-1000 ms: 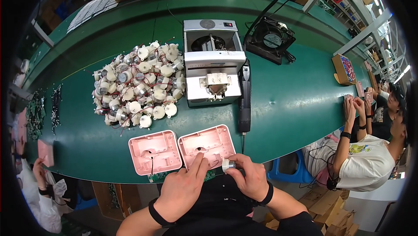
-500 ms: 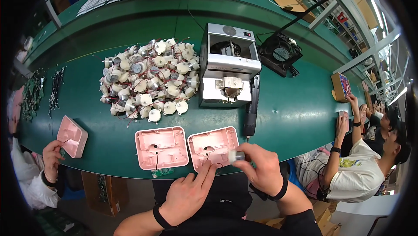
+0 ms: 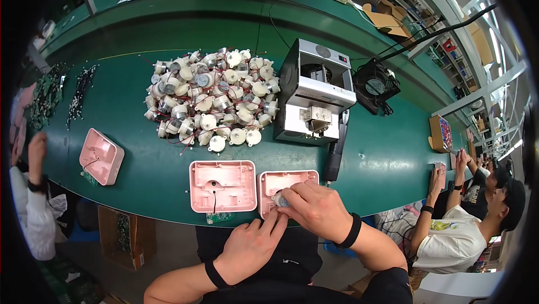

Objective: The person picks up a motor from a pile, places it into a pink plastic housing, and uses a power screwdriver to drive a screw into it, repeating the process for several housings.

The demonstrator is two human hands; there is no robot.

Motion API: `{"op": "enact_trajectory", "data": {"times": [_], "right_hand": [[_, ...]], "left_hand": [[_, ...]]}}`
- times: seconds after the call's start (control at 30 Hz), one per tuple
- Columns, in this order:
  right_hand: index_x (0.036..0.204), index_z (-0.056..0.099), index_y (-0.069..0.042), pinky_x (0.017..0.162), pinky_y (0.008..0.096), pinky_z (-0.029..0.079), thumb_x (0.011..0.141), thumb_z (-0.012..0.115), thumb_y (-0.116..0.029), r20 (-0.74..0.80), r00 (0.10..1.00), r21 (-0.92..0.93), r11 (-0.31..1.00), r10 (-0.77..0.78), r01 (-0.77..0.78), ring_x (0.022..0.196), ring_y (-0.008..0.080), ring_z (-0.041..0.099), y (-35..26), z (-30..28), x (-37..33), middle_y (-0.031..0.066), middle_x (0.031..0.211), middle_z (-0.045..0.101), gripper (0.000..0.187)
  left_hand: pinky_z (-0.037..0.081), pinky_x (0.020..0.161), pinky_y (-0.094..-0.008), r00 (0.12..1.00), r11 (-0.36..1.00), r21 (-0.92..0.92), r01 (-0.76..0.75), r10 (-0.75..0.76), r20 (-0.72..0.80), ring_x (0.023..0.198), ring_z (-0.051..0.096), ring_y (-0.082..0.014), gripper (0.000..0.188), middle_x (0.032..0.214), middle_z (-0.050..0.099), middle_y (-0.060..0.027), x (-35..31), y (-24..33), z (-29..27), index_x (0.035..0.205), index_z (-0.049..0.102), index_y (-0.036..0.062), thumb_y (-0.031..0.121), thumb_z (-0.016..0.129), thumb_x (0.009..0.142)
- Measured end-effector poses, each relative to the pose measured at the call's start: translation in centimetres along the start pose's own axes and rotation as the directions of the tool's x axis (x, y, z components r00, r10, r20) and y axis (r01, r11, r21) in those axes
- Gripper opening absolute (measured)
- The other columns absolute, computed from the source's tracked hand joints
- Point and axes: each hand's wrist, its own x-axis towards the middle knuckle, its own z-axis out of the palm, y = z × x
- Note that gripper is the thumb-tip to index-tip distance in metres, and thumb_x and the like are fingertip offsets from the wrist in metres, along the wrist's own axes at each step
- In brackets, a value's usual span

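Note:
My right hand [image 3: 319, 209] is closed on a small geared motor [image 3: 281, 199], a silver can with a white end, inside the right pink plastic housing [image 3: 287, 182]. My left hand [image 3: 247, 246] lies at that housing's near edge, index and middle fingers stretched out, their tips close beside the motor. Both hands hide much of the housing's near side. Just left is a second open pink housing [image 3: 236, 204], with a dark wire running from its middle to a green circuit board [image 3: 220, 217] at its near edge.
A large heap of geared motors [image 3: 213, 102] with red wires lies beyond the housings. Right of it stand a grey metal machine [image 3: 318, 90], a black handheld tool [image 3: 336, 155] and a black fan [image 3: 375, 86]. Another pink housing [image 3: 101, 157] is at left. Co-workers sit on both sides.
My right hand has brought the motor down and left into the right housing, while my left fingers stay at its edge. The left co-worker's hand has left the far-left housing.

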Motion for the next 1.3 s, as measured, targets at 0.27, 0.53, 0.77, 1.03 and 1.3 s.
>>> {"op": "enact_trajectory", "data": {"times": [0.27, 0.53, 0.77, 1.03, 1.3], "right_hand": [[0.097, 0.063, -0.008, 0.064, 0.0336, 0.052, 0.077, 0.076, -0.018, 0.038, 0.998, -0.079, 0.996, -0.047, 0.05, 0.08, 0.0239, 0.061, 0.3, 0.8, 0.5, 0.0049, 0.088, 0.058, 0.027], [0.094, 0.063, -0.009, 0.065, 0.0335, 0.052, 0.075, 0.076, -0.015, -0.02, 0.997, -0.033, 0.997, -0.077, 0.076, 0.083, 0.0232, 0.06, 0.6, 0.6, 0.4, 0.0044, 0.092, 0.059, 0.024], [0.102, 0.068, -0.007, 0.066, 0.0325, 0.052, 0.078, 0.076, -0.009, -0.284, 0.959, 0.226, 0.971, -0.006, 0.073, 0.081, 0.0222, 0.064, -1.2, -3.2, 0.2, 0.0056, 0.09, 0.064, 0.025], [0.095, 0.071, -0.002, 0.056, 0.0316, 0.049, 0.087, 0.073, -0.01, -0.012, 0.987, 0.822, 0.563, 0.159, -0.081, 0.061, 0.0192, 0.062, -6.1, 0.0, 0.6, 0.0072, 0.076, 0.065, 0.012], [0.089, 0.072, 0.002, 0.054, 0.0241, 0.048, 0.086, 0.074, -0.005, -0.094, 0.957, 0.819, 0.568, 0.274, -0.082, 0.059, 0.0106, 0.062, -6.5, -0.1, -0.1, 0.0072, 0.076, 0.069, 0.008]], "left_hand": [[0.053, 0.059, -0.0256, 1.0, 0.999, 0.039, -0.001, 0.001, 0.011, 0.068, 0.062, -0.0155, 0.051, 0.118, 0.062, -0.011, 0.0, 0.1, 0.1, 0.126, 0.058, 0.0011, 0.015, 0.062, 0.076], [0.054, 0.06, -0.0265, 1.0, 0.992, -0.128, -0.004, 0.002, -0.015, 0.072, 0.066, -0.0174, 0.05, 0.127, 0.061, -0.0133, -0.5, -0.3, -2.1, 0.13, 0.057, 0.0007, 0.019, 0.069, 0.085], [0.057, 0.064, -0.0285, 0.908, 0.526, -0.799, 0.292, -0.416, 0.057, 0.078, 0.07, -0.0163, 0.101, 0.136, 0.056, -0.0197, -2.3, -1.9, -5.5, 0.148, 0.038, 0.0009, 0.028, 0.092, 0.068], [0.057, 0.08, -0.0313, 0.925, 0.457, -0.889, 0.019, -0.345, -0.157, 0.1, 0.069, -0.0239, 0.115, 0.138, 0.054, -0.0207, -1.5, -0.3, -3.9, 0.155, 0.023, 0.0031, 0.022, 0.094, 0.067], [0.052, 0.095, -0.0379, 0.912, 0.367, -0.889, 0.275, -0.393, 0.12, 0.116, 0.062, -0.0281, 0.074, 0.135, 0.056, -0.0175, -3.3, 0.3, -5.1, 0.144, 0.043, 0.0021, 0.013, 0.082, 0.081]]}}
